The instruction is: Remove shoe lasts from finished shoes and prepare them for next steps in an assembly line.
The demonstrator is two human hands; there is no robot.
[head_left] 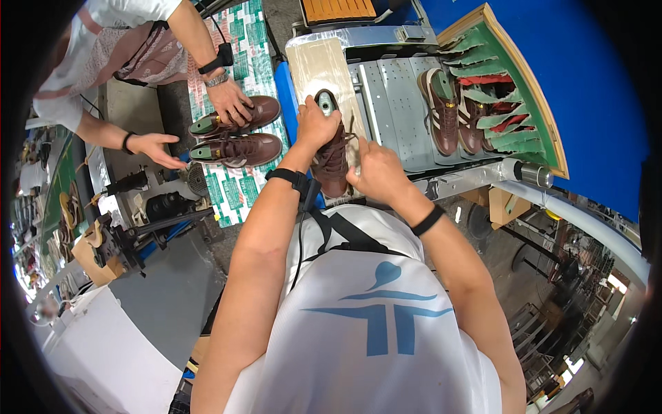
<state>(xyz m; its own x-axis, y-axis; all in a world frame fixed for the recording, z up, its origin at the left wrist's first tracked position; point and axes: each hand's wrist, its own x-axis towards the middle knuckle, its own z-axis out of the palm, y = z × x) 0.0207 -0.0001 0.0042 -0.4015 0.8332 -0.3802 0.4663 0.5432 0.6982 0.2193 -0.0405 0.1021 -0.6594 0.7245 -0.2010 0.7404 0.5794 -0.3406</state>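
Observation:
A brown lace-up shoe (333, 162) stands on a tan board, its toe toward me and a green shoe last (324, 103) showing in its opening. My left hand (317, 125) is closed on the shoe's upper near the collar, covering part of the left side. To the right of the shoe, my right hand (380, 172) has its thumb and fingers drawn together by the laces. A dark shoelace (351, 131) stands out from the shoe toward that hand. The fingertips hide whatever they pinch.
On the grey conveyor (393, 103), brown shoes (441, 117) sit by a fringed green curtain (493, 76) in a wooden frame. A co-worker's hand (229, 103) touches one of two brown shoes (238, 148) on the patterned table (234, 196) at left; their other hand (157, 148) is apart.

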